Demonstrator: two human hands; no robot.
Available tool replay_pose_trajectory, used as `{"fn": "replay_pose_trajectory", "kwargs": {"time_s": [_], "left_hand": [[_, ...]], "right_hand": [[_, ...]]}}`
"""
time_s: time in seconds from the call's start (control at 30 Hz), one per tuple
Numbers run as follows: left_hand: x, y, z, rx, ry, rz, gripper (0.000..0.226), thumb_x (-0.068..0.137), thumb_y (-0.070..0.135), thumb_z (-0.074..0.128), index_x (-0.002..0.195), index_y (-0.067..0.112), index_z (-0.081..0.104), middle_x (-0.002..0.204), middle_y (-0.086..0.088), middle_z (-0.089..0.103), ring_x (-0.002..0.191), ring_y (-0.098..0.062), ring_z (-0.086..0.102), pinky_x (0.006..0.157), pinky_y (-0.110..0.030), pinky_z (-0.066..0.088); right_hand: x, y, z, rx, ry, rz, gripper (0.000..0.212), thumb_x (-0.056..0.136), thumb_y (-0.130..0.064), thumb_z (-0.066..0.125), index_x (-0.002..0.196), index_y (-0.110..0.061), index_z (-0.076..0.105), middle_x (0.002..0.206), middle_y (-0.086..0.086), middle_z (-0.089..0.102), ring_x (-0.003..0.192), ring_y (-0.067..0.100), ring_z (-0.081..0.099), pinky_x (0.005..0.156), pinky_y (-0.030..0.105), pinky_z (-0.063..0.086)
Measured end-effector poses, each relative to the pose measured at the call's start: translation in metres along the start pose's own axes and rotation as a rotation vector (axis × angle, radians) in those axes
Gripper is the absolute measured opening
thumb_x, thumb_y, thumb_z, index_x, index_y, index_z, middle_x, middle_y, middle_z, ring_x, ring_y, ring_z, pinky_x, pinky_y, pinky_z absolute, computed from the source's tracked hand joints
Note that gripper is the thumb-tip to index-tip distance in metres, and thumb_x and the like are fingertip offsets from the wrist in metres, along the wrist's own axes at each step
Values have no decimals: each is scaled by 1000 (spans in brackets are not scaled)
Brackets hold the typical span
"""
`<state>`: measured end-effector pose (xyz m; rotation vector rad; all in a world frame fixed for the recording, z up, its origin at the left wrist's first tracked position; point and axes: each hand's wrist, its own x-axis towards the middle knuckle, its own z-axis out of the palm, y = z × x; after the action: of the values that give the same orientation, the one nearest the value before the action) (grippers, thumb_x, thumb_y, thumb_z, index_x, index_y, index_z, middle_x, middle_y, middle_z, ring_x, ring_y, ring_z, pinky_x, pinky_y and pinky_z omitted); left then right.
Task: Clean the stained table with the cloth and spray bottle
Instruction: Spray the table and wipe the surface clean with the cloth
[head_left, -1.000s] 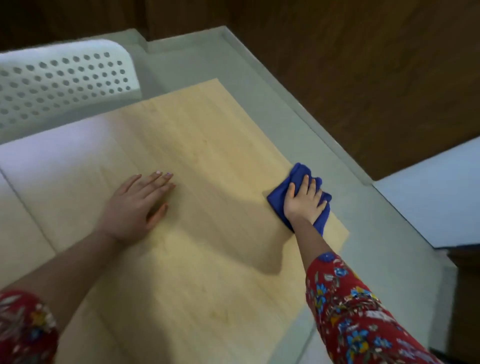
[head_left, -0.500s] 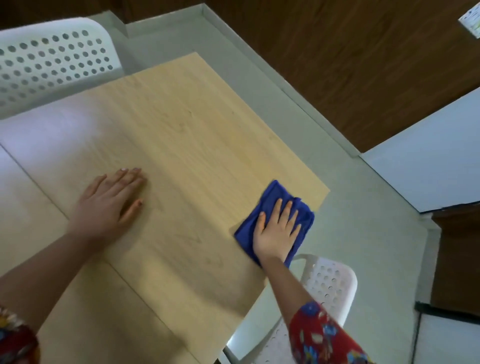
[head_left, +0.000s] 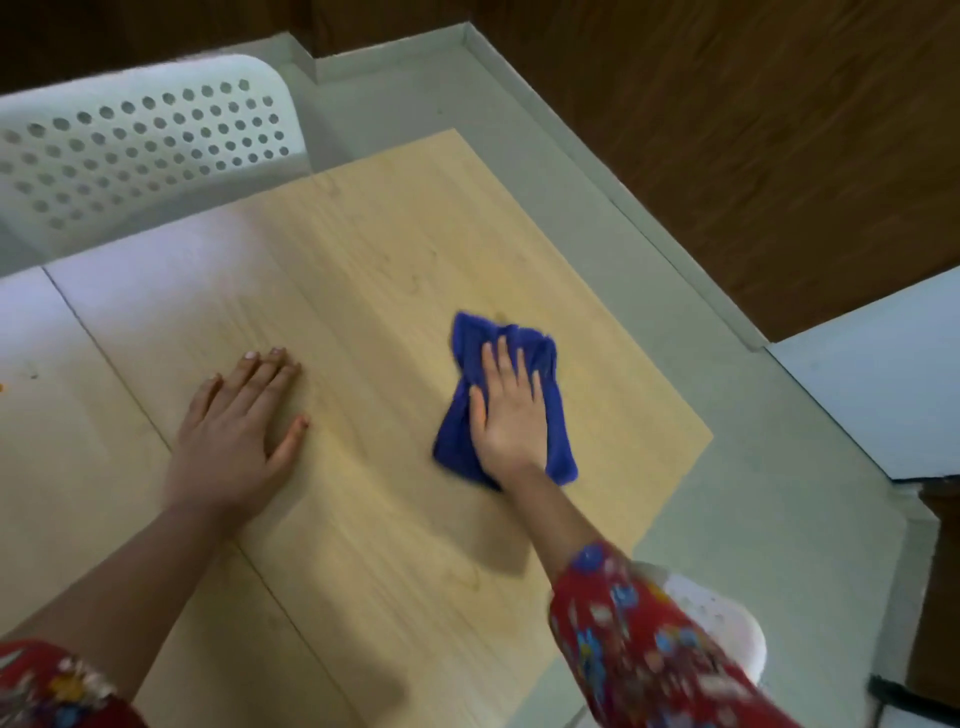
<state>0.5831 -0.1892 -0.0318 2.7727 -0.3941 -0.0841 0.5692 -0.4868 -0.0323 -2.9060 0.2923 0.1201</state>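
- Head view: the right hand (head_left: 511, 415) lies flat with straight fingers, pressing the cloth (head_left: 453, 441) onto the counter (head_left: 389, 249) toward its right side. The left hand (head_left: 234, 431) rests spread and empty on the wood.
- Wiping looks underway; faint marks just beyond the cloth suggest more remains.
- The spray bottle is out of view, and blur smears the cloth's edges.

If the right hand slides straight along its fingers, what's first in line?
Nothing solid, it seems: the right hand lies flat on the blue cloth, and ahead looks like bare table up to its far edge.
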Motion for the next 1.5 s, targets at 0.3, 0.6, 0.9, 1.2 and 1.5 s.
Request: {"fn": "replay_pose_trajectory", "kwargs": {"time_s": [0.3,0.6,0.9,1.2,1.5], "left_hand": [[5,-2,0,-20,-35,-29,66,93,52,27,154,26,22,160,7,19,148,-11,12,119,-38,9],[3,2,-7,-90,-30,-84,65,95,51,25,154,24,21,160,8,16,149,-10,9,121,-41,13],[4,-3,-1,-59,-30,-78,64,97,50,26,155,24,18,161,6,15,149,-10,6,121,-37,7],[6,-3,-2,-34,41,-103,62,95,44,30,152,18,29,159,2,25,148,-14,16,120,-35,9],[12,-3,-2,-82,94,-111,60,90,32,43,146,12,40,153,-4,37,141,-21,34,115,-36,20]], "right_hand": [[94,50,-28,-45,68,446,59,102,-40,26,155,-20,12,163,1,8,150,24,5,120,48,7],[65,-48,1,-67,-78,-451,58,97,-47,29,152,-29,24,161,-8,18,149,19,12,120,43,8],[232,-109,-4,-64,-25,-65,58,101,-47,24,155,-30,12,163,-7,5,150,22,3,120,49,2],[193,-52,-15,-110,-39,-233,56,99,-52,29,152,-38,19,162,-9,11,150,21,7,119,50,8],[200,-205,22,-103,-57,-371,56,100,-50,25,153,-36,15,163,-8,7,150,24,3,119,51,-1]]}}
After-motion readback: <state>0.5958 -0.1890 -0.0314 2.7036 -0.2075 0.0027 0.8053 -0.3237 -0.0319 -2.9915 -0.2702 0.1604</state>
